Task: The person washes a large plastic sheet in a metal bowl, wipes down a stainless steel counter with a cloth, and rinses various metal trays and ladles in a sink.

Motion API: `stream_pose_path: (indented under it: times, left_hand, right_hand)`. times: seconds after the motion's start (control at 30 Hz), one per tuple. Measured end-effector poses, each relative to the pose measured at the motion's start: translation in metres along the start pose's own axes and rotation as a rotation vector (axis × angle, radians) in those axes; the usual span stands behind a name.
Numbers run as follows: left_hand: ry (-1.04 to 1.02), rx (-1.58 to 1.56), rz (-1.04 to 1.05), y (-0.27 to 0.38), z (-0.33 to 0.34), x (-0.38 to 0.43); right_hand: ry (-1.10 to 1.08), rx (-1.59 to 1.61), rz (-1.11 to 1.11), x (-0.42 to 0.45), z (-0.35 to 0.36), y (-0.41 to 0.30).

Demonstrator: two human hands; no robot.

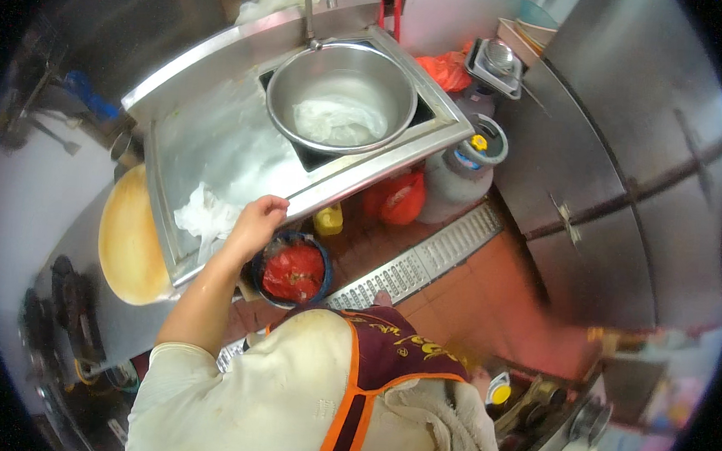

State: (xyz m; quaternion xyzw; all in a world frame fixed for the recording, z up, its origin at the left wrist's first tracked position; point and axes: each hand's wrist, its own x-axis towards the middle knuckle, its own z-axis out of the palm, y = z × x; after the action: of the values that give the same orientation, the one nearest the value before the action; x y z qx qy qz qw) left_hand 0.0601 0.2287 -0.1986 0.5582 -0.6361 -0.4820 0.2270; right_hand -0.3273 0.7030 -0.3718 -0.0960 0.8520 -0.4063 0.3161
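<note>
My left hand [266, 215] is over the front rim of a stainless steel counter [213, 132], its fingers loosely curled. I see nothing in it, but its underside is hidden. Beside the wrist, crumpled white plastic or cloth [205, 214] lies at the counter's corner and hangs over the edge. Farther back, a large round metal basin [340, 140] stands under a curved tap [311, 14], with thin whitish translucent material [339, 120] inside. My right hand is out of view; before me are my cream shirt and a maroon apron [385, 349] with orange trim.
Below the counter stand a bin with a red bag [294, 274], a yellow container [329, 219], a red bag [402, 197] and a grey gas cylinder [458, 184]. A metal drain grate [420, 265] crosses the tiled floor. Steel cabinet doors [584, 176] stand right; a round, yellowish board [131, 238] left.
</note>
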Motion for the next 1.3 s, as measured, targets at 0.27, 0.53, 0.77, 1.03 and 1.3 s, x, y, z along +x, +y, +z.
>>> stream_pose_path:
  times: [0.27, 0.53, 0.77, 1.03, 1.3]
  left_hand:
    - [0.122, -0.031, -0.018, 0.041, 0.032, 0.080]
    - [0.043, 0.392, 0.006, 0.054, 0.055, 0.218]
    - [-0.489, 1.023, -0.106, 0.012, 0.099, 0.277]
    - [-0.116, 0.299, -0.260, 0.063, 0.013, 0.261]
    - [0.098, -0.182, 0.180, 0.234, -0.069, 0.223]
  right_hand:
    - [-0.122, -0.024, -0.688, 0.228, 0.080, -0.337]
    - [-0.789, -0.517, -1.041, 0.178, 0.343, -0.531]
    - [-0.935, -1.334, -1.209, 0.219, 0.452, -0.494]
    - [-1.164, -0.499, -0.723, 0.224, 0.415, -0.611]
    - [-1.421, -0.063, -1.213, 0.162, 0.334, -0.777]
